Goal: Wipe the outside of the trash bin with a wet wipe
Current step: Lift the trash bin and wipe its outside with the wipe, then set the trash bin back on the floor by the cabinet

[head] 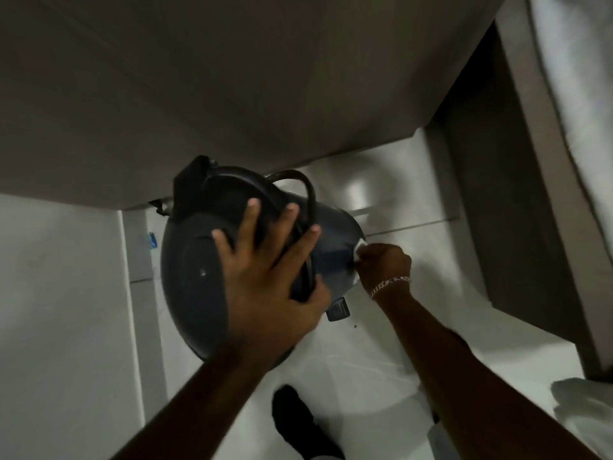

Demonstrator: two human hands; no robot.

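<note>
A dark round pedal trash bin (195, 270) stands on the pale tiled floor, seen from above and tilted, its lid facing me. My left hand (265, 270) lies spread over the lid and its rim, thumb hooked on the right side, holding the bin. My right hand (381, 263) is closed on a white wet wipe (360, 249) pressed against the bin's lower right outer wall. Only a small corner of the wipe shows. The bin's pedal (338, 310) sticks out below, and a wire handle (298, 184) arcs behind the lid.
A beige wall (232, 78) rises right behind the bin. A dark recess and furniture edge (497, 194) stand at the right. My dark shoe (298, 423) is on the floor near the bottom. A light cloth (583, 403) lies at the lower right.
</note>
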